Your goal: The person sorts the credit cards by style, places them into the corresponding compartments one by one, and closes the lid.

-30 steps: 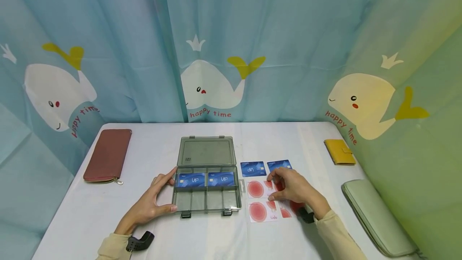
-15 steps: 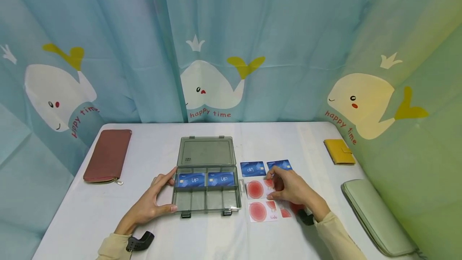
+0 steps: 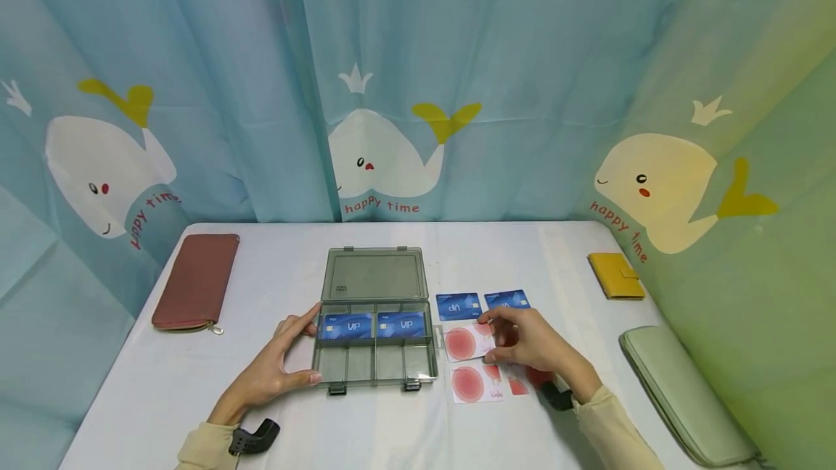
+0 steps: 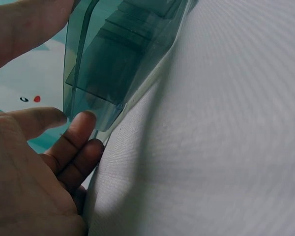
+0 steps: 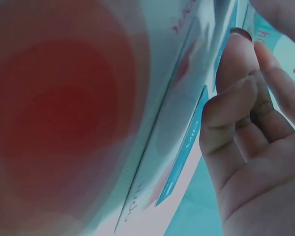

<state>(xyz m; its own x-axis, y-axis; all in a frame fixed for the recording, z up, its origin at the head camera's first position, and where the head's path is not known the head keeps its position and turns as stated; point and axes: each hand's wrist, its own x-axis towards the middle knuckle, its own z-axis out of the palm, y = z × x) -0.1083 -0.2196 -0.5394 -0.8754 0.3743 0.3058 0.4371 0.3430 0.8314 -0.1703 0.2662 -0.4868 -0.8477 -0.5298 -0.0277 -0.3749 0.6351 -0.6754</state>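
Observation:
My left hand (image 3: 271,368) rests against the left side of a clear grey compartment box (image 3: 355,383), thumb at its near end and fingers farther back. Two blue VIP cards (image 3: 348,326) lie in the box's back compartments; its lid (image 3: 377,275) is folded back. To the right, my right hand (image 3: 541,345) holds a white card with a red circle (image 3: 461,344) by its right end, index finger at the far edge, thumb at the near one. This card sits slightly tilted. Nearer lies a matching card (image 3: 467,385); others are partly hidden under the hand.
Two more blue cards (image 3: 459,306) lie behind the red-patterned ones. A brown zip wallet (image 3: 198,278) is at the far left. On the right are a yellow wallet (image 3: 615,275) and a pale green zip case (image 3: 686,390). A patterned curtain (image 3: 522,78) hangs behind the table.
The card in my right hand has shifted slightly left and turned a little, its right end rising toward the back. My left hand and the box have stayed put.

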